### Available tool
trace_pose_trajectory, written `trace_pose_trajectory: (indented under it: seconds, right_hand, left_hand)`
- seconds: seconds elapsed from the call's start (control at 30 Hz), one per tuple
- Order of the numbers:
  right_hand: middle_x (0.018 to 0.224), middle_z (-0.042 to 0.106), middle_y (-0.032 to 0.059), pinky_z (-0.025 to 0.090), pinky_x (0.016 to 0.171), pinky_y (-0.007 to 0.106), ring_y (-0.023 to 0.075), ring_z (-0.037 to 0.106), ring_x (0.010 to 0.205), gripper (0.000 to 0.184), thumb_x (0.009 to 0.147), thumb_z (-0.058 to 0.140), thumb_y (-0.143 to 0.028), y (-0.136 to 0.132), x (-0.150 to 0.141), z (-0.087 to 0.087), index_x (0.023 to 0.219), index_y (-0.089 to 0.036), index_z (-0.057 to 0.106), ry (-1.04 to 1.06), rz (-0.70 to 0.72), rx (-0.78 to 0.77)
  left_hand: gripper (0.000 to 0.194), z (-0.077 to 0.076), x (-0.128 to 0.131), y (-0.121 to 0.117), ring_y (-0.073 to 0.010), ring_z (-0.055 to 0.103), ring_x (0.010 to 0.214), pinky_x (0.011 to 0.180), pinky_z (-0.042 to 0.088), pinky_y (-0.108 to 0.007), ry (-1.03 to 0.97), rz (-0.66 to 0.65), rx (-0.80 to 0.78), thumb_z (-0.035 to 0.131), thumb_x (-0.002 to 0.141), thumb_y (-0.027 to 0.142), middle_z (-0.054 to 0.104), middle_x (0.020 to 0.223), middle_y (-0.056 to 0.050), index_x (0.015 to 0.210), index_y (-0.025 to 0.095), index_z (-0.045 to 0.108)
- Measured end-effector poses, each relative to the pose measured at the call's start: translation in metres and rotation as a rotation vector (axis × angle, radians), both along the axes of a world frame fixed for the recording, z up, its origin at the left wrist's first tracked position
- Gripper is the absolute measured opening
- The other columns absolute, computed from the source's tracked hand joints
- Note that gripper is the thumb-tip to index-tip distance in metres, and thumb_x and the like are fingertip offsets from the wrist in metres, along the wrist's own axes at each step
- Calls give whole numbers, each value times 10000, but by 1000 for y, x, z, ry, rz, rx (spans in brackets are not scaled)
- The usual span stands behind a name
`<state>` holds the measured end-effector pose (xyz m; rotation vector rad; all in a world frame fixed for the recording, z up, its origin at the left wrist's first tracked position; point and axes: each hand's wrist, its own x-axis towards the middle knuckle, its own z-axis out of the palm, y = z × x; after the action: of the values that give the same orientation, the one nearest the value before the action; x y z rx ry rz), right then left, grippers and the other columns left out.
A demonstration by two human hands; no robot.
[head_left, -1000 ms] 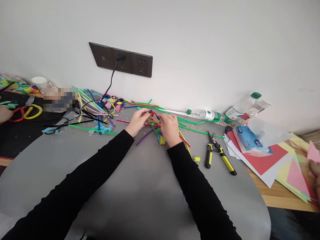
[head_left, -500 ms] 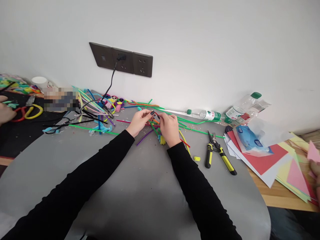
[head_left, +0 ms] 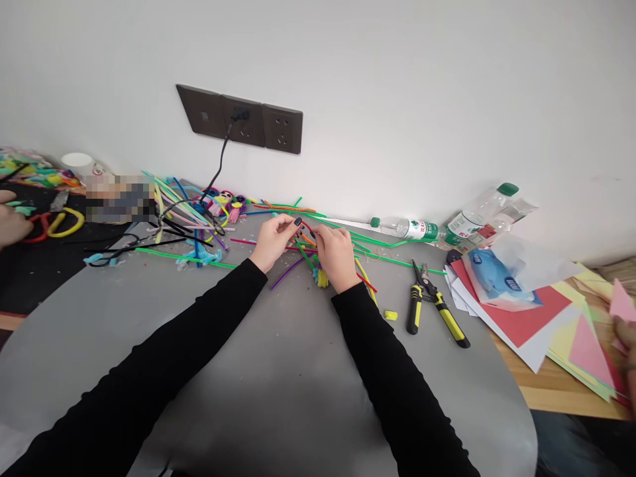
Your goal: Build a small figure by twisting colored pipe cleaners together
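Between my two hands, a short red pipe cleaner point(head_left: 307, 228) makes a small bend. My left hand point(head_left: 272, 242) is closed in a pinch on its left end. On the other end, the fingers of my right hand point(head_left: 335, 255) are pinched too; the fingertips are partly hidden. Under the hands lie a purple pipe cleaner point(head_left: 287, 273), a dark red one point(head_left: 248, 242) and several green ones. A small yellow and blue fuzzy piece point(head_left: 322, 277) rests just below my right hand.
Pliers with yellow-black handles point(head_left: 434, 305) lie open to the right, near a yellow scrap point(head_left: 391, 316). Plastic bottles point(head_left: 422, 230), a tissue pack point(head_left: 497, 275) and coloured paper point(head_left: 527, 311) are farther right. A black cord point(head_left: 219, 169) runs from the wall socket. Other people's hands show at both sides.
More of the red pipe cleaner shows between my fingertips, now bent upward in an arc. Both hands have hardly moved.
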<state>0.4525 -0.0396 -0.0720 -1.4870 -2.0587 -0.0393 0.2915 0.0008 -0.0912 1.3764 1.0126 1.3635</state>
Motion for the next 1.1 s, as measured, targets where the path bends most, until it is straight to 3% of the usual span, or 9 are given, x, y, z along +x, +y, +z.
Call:
trace_pose_trajectory:
  seconds: [0.13,0.33,0.67,0.83,1.1]
  right_hand:
    - [1008,779,94,396,940,353,240,686,954,308,1083,393,-209,2,3,-4,1218,-193,670,34,6,34]
    - [1086,774,99,401,943,355,239,677,995,346,1097,354,-218,3,3,-7,1241,-204,669,37,45,65]
    - [971,747,90,411,899,351,254,634,952,293,1042,419,-119,5,2,-9,1041,-183,705,11,104,77]
    - [999,757,90,409,885,346,254,648,977,287,1040,431,-115,5,2,-10,1070,-183,707,18,65,41]
    - [977,778,81,428,876,345,237,676,927,293,1080,395,-202,4,5,-8,1108,-194,686,141,-38,20]
  left_hand:
    - [519,3,-1,-1,-178,598,672,597,475,-284,78,-73,-23,768,751,683,678,749,-45,813,177,668]
    - [535,6,-2,-2,-197,617,724,653,489,-305,182,-134,54,672,820,724,680,780,-47,816,192,627]
    - [603,-4,2,-1,-203,624,744,638,489,-299,204,-9,163,631,813,793,671,783,-59,804,189,626]
    - [597,-4,2,0,-207,636,710,599,502,-293,161,-71,67,688,770,781,691,759,-62,799,186,656]
    - [502,3,1,0,-227,680,755,602,530,-296,71,-88,-92,650,853,668,729,808,-82,814,170,698]
